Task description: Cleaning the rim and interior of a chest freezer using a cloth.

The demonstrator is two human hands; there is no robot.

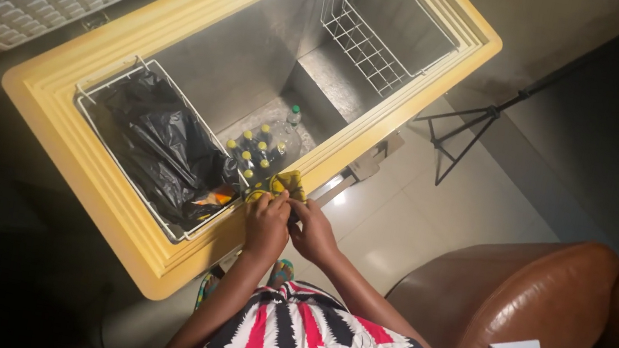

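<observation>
Both hands, left (266, 221) and right (312, 228), clenched on yellow cloth (287, 185) at freezer (116, 193) rim; cloth half hidden. Bottles (255, 149) dim inside. Tiled floor (401, 222), brown armchair (529, 300).

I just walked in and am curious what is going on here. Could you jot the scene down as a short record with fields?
Place: open chest freezer with yellow rim, on a tiled floor
Left hand: gripping a yellow cloth at the freezer's front edge
Right hand: on the same cloth, beside the left
Inside, near: wire basket holding a black plastic bag
Inside, bottom: bottles with yellow caps
Inside, far end: second wire basket, looks empty
Nearby: brown leather seat, black tripod
</observation>
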